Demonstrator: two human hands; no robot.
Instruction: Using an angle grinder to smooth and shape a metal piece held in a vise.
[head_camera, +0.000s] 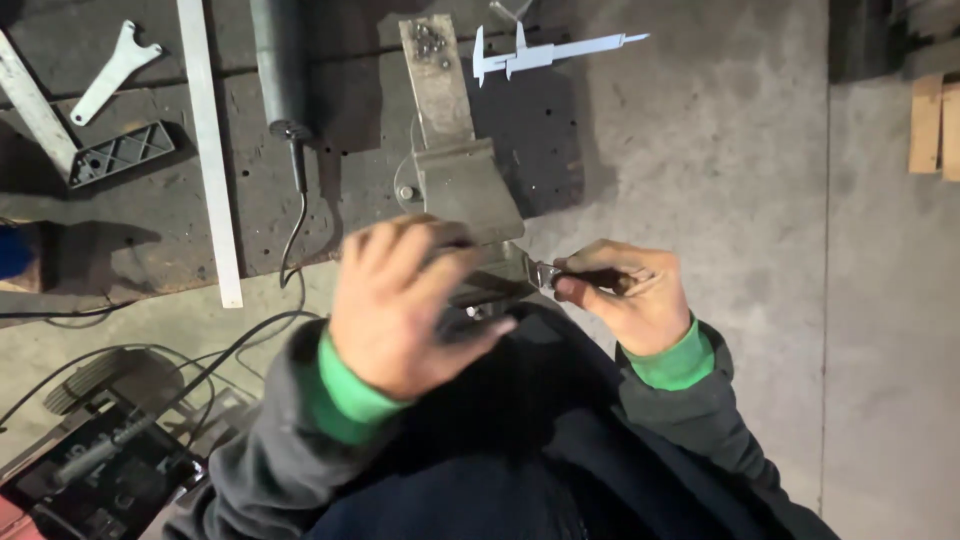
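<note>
Nearest the camera, the left hand (400, 305) is cupping over the grey metal vise (470, 190) at the desk (150, 230) edge, its grip loosely curled around the near end (what it is pressing is hidden), while the right hand (630, 290) is closing its grip on a dark-handled tool with a small silver tip (560, 275) touching the vise. Bracing the left hand firmly should be steadying that tip. Farther back, a white plastic caliper (550, 52) is lying.
</note>
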